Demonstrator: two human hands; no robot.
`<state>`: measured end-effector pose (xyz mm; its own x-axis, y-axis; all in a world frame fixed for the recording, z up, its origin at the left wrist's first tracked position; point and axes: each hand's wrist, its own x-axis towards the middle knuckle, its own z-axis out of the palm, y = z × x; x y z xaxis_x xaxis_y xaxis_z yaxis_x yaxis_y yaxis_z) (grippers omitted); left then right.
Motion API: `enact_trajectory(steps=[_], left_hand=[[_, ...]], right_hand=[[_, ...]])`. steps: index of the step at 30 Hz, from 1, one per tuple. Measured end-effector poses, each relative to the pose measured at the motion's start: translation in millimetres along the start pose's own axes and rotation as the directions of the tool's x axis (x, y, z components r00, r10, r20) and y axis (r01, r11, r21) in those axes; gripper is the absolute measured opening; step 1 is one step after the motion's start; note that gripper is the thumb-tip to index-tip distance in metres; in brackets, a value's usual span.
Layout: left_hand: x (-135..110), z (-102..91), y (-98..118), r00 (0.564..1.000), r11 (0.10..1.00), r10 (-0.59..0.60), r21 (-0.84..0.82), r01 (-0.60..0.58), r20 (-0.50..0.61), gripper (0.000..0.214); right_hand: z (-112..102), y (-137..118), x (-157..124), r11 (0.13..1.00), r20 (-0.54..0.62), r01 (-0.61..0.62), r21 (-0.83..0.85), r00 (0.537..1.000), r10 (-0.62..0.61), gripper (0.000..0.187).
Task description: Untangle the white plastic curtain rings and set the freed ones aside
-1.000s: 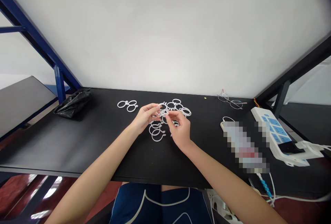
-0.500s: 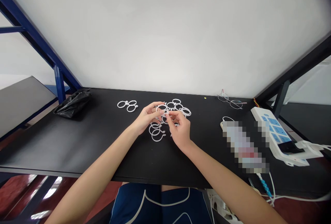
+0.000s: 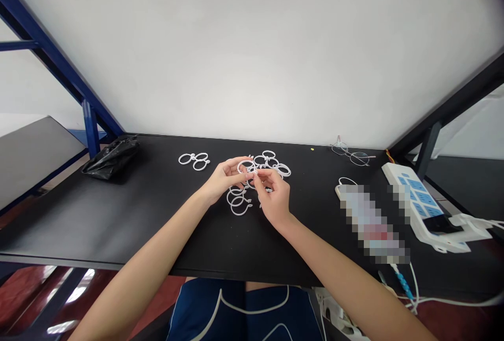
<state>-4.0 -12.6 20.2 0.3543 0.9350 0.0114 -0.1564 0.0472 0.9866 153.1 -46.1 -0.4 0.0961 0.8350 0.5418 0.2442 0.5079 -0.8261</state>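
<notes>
A heap of several white plastic rings (image 3: 271, 163) lies on the black table (image 3: 157, 215), centre back. My left hand (image 3: 222, 178) and my right hand (image 3: 273, 196) meet just above the heap, fingers pinched together on one white ring (image 3: 247, 165) held between them. More rings (image 3: 238, 202) lie under and in front of the hands. A small linked group of three rings (image 3: 195, 159) rests apart to the left.
A crumpled black bag (image 3: 111, 158) sits at the table's left back. Eyeglasses (image 3: 352, 154) lie at the right back. A white and blue power strip (image 3: 423, 207) with cables and a blurred-out object (image 3: 372, 220) occupy the right side. Blue frame posts (image 3: 91, 131) stand left.
The fingertips of both hands have closed in slightly on the held ring. Otherwise nothing has moved.
</notes>
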Motion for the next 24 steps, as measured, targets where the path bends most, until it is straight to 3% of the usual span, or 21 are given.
enact_trajectory(steps=[5,13,24], left_hand=[[0.7,-1.5,-2.0,0.999,0.999,0.029,0.015,-0.03,0.024,0.04],[1.4,-0.7,-2.9,0.999,0.999,0.025,0.032,-0.026,0.044,0.037],[3.3,-4.7,-6.4,0.996,0.999,-0.033,0.012,0.032,0.085,0.036]], right_hand=[[-1.9,-2.5,-0.2,1.0,0.027,-0.021,0.022,0.999,0.021,0.014],[-4.1,-3.6,-1.3,1.0,0.155,-0.024,-0.009,0.988,0.025,0.038],[-5.4,1.1,-3.1,0.996,0.228,0.073,-0.056,0.972,-0.058,0.036]])
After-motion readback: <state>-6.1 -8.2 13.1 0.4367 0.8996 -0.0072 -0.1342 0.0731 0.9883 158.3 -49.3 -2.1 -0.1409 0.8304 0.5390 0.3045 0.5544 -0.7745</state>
